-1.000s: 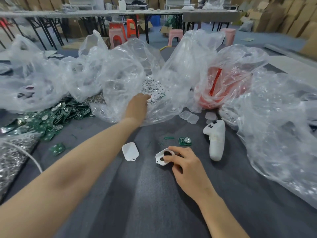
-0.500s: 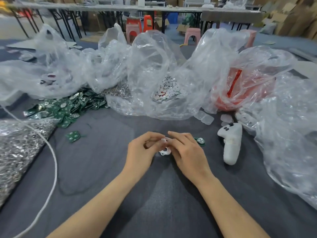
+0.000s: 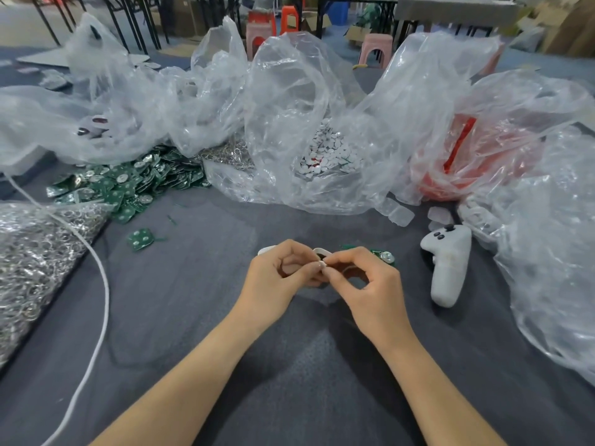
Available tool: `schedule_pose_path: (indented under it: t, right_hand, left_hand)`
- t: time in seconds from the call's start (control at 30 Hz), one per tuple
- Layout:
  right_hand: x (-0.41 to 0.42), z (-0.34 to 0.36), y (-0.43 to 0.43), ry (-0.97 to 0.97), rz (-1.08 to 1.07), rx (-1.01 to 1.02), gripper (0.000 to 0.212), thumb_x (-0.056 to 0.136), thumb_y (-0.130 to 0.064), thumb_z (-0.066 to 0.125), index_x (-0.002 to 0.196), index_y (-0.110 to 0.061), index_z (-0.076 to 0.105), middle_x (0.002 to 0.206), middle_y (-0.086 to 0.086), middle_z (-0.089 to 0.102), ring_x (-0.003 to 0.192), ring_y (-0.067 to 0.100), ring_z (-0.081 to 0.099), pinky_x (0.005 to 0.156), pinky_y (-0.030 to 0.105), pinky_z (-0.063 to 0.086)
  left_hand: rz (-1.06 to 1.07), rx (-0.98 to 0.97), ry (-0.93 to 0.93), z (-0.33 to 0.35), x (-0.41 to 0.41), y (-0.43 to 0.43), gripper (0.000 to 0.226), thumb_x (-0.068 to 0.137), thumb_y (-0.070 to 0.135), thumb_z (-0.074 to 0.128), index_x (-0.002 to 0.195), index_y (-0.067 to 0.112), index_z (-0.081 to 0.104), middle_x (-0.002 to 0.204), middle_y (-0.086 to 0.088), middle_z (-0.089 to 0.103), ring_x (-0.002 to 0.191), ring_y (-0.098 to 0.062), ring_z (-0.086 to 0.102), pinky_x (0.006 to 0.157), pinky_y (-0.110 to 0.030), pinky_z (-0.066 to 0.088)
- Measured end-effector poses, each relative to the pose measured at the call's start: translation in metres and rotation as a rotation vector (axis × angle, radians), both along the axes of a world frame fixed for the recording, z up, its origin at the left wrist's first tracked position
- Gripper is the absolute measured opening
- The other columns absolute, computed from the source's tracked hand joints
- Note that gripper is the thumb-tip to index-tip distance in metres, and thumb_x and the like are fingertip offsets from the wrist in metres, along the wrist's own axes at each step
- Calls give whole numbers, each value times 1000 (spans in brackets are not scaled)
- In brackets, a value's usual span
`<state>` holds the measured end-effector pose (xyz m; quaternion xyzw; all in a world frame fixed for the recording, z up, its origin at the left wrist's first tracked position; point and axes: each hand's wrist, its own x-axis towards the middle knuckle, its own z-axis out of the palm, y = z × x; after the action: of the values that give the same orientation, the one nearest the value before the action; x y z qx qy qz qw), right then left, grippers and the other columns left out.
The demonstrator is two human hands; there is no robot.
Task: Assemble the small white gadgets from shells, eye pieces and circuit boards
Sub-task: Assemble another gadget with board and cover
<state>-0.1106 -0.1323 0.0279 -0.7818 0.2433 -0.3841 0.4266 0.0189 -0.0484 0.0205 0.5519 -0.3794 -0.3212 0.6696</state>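
Pinching a tiny white eye piece [image 3: 322, 264] between their fingertips, the left hand [image 3: 277, 278] and right hand [image 3: 370, 284] curl in and meet. A white shell [image 3: 323, 251] peeks out right behind the fingers, can't tell which hand carries it. Green circuit board [image 3: 384, 255] sits just past the right knuckles, with a white controller [image 3: 447, 268] further right.

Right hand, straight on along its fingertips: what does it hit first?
The left hand: the right hand points left at it, both pinching a small white piece. A white shell lies just behind; depth unclear.
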Motion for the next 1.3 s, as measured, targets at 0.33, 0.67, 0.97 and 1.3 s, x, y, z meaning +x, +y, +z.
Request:
schedule_pose_path:
  t: [0.33, 0.67, 0.97, 1.3]
  right_hand:
    - [1, -1, 0, -56, -1, 188, 17, 79, -3, 73, 79, -20, 69, 81, -6, 70, 77, 8, 68, 72, 14, 50]
    - [-1, 3, -4, -98, -22, 292, 15, 81, -2, 70, 74, -13, 63, 69, -9, 65, 67, 3, 60, 67, 13, 46]
    - [4, -7, -10, 101, -132, 178, 20, 80, -3, 69, 71, -19, 60, 68, -9, 64, 63, 2, 58, 65, 12, 45]
    - [17, -8, -14, 286, -139, 59, 15, 76, -5, 71, 69, -16, 64, 104, -7, 55, 96, 16, 57, 82, 26, 46]
  left_hand:
    - [1, -4, -49, 2, -3, 2, 10, 84, -7, 64, 82, 3, 63, 73, -8, 73, 72, -20, 72, 68, -23, 56]
    - [217, 0, -755, -1, 6, 6, 17, 82, 3, 72, 95, 15, 70, 107, 7, 66, 98, -3, 62, 82, -17, 47]
    - [171, 498, -1149, -18, 11, 0, 77, 78, 67, 54, 142, 28, 41, 148, 9, 39, 147, -14, 10, 115, -48, -10]
    - [156, 405, -1123, -17, 10, 0, 49, 83, 56, 60, 124, 29, 60, 143, 7, 45, 146, -16, 15, 115, -57, 4]
